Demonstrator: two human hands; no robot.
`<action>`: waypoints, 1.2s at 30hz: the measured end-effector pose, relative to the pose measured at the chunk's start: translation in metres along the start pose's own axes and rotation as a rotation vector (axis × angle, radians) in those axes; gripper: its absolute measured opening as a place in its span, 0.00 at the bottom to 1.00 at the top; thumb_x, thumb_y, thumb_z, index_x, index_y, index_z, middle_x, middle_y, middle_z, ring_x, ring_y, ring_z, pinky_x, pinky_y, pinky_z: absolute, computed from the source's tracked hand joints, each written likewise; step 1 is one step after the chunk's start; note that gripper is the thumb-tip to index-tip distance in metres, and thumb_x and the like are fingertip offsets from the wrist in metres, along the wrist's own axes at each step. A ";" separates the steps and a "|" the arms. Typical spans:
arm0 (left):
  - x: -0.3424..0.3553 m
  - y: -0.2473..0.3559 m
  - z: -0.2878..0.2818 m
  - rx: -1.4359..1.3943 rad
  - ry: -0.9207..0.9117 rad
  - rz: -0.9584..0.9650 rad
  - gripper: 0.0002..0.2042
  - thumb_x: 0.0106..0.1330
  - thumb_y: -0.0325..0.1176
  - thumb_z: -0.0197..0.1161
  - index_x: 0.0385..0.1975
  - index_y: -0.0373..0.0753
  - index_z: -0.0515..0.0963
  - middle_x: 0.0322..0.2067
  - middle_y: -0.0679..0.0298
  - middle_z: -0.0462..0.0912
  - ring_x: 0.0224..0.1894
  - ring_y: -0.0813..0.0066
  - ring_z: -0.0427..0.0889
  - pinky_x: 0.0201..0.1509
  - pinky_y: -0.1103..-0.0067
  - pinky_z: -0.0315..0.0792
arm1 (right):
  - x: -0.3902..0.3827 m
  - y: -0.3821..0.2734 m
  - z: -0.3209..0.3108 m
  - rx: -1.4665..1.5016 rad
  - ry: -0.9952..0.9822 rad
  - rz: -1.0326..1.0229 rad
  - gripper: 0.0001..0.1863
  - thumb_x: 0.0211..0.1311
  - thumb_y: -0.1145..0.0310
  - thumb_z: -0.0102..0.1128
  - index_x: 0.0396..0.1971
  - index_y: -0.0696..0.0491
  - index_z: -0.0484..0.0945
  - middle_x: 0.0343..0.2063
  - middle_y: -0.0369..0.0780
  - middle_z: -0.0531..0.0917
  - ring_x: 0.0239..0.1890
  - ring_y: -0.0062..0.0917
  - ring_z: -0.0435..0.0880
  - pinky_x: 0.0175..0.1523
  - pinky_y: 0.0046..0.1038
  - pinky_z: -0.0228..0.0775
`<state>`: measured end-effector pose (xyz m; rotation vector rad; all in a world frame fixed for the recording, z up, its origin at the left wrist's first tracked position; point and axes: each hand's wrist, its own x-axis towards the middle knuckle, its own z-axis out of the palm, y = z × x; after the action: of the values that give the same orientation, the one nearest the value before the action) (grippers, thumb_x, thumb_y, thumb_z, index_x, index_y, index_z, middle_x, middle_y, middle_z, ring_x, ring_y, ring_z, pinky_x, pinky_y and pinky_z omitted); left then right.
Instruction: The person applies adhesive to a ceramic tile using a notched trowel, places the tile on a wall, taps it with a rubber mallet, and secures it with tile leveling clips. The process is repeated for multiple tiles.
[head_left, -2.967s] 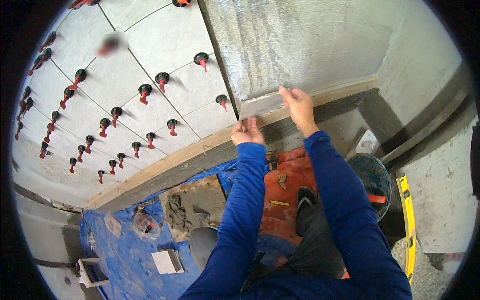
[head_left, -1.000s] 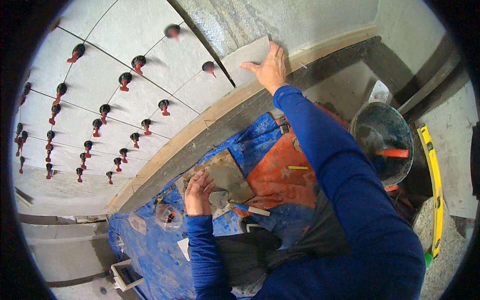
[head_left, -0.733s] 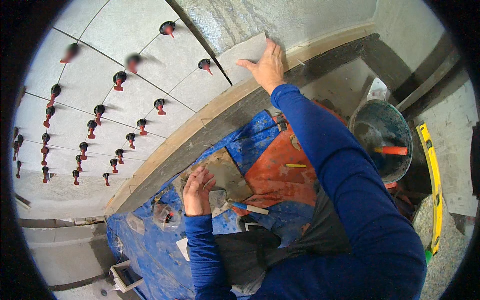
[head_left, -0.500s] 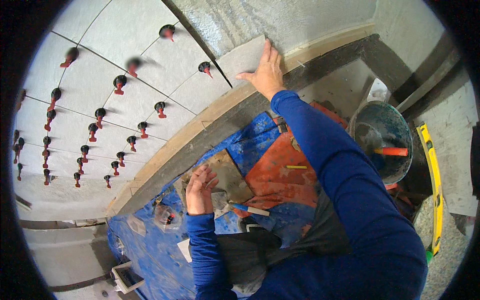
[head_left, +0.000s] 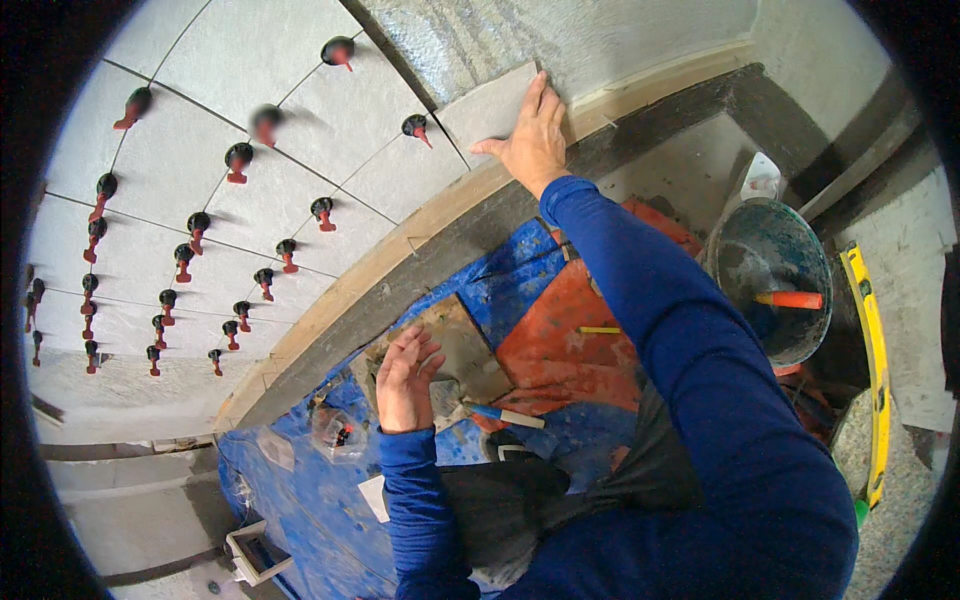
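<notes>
Hanging with its fingers loosely curled and parted, the left hand [head_left: 406, 385] was free, raised in front of a square mortar-smeared board [head_left: 470, 350] and well apart from the other hand. Beside the board lay a tool with a blue-and-white handle [head_left: 508, 415], and left of it sat a clear plastic bag [head_left: 340, 440]. Spread beneath these was a blue tarp [head_left: 320, 515], with an orange sheet [head_left: 565, 365] to the right bearing a thin yellow strip [head_left: 600, 330]. Farther right stood a round bucket [head_left: 735, 245] with an orange-red handle [head_left: 795, 300] inside it, and beyond that a yellow spirit level [head_left: 872, 375]. Stretched forward, the right hand [head_left: 536, 140] was spread on a small pale tile [head_left: 485, 110], thumb on its face and fingertips at its far right corner, pressing rather than clamped. That tile lay against the wall, its lower edge along a wooden batten [head_left: 375, 262] and its left edge beside the dark joint of the large tiles [head_left: 370, 110]. Black-and-red clips [head_left: 415, 128] dotted the tile joints. Past the small tile rose the bare grey wall [head_left: 620, 40].
</notes>
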<state>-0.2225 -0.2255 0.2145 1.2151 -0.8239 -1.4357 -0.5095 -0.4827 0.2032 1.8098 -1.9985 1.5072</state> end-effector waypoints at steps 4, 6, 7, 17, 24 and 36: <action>0.003 0.001 0.004 0.016 0.004 -0.024 0.25 0.71 0.44 0.62 0.61 0.34 0.74 0.55 0.58 0.80 0.56 0.64 0.79 0.60 0.69 0.73 | 0.000 -0.002 0.001 -0.026 -0.053 0.036 0.82 0.33 0.39 0.84 0.74 0.71 0.35 0.64 0.62 0.61 0.65 0.57 0.62 0.68 0.45 0.66; 0.004 0.001 0.006 0.024 -0.009 -0.024 0.25 0.71 0.44 0.62 0.61 0.34 0.74 0.55 0.57 0.80 0.56 0.64 0.79 0.60 0.69 0.73 | -0.001 -0.003 0.001 -0.024 -0.027 0.038 0.80 0.31 0.43 0.86 0.74 0.70 0.37 0.64 0.59 0.62 0.64 0.56 0.63 0.67 0.45 0.69; 0.003 0.001 0.006 0.023 -0.003 -0.027 0.25 0.71 0.44 0.62 0.62 0.33 0.74 0.56 0.57 0.80 0.56 0.63 0.79 0.60 0.69 0.73 | -0.001 -0.003 0.001 -0.015 -0.025 0.048 0.80 0.31 0.45 0.87 0.74 0.69 0.38 0.63 0.58 0.62 0.64 0.55 0.63 0.66 0.44 0.70; -0.016 0.012 0.001 -0.013 -0.010 -0.016 0.24 0.71 0.42 0.62 0.61 0.33 0.73 0.57 0.54 0.78 0.56 0.62 0.79 0.60 0.68 0.72 | -0.002 -0.003 0.005 -0.109 0.032 0.003 0.81 0.29 0.40 0.84 0.74 0.70 0.40 0.63 0.56 0.63 0.64 0.52 0.64 0.62 0.42 0.75; -0.018 0.019 0.004 -0.069 -0.017 0.005 0.22 0.71 0.40 0.62 0.59 0.31 0.75 0.55 0.56 0.79 0.55 0.64 0.80 0.59 0.69 0.74 | -0.002 -0.005 0.007 -0.098 0.028 0.023 0.80 0.29 0.42 0.85 0.74 0.70 0.40 0.63 0.57 0.63 0.63 0.52 0.65 0.63 0.42 0.74; 0.017 -0.015 0.003 0.035 0.067 -0.041 0.24 0.70 0.44 0.63 0.60 0.35 0.76 0.53 0.56 0.81 0.53 0.64 0.81 0.58 0.66 0.75 | -0.022 0.034 0.013 0.200 0.107 0.302 0.51 0.42 0.55 0.85 0.64 0.61 0.66 0.61 0.57 0.70 0.60 0.51 0.73 0.61 0.46 0.72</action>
<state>-0.2281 -0.2386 0.1970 1.3061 -0.7858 -1.4109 -0.5219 -0.4807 0.1630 1.4974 -2.2165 1.9041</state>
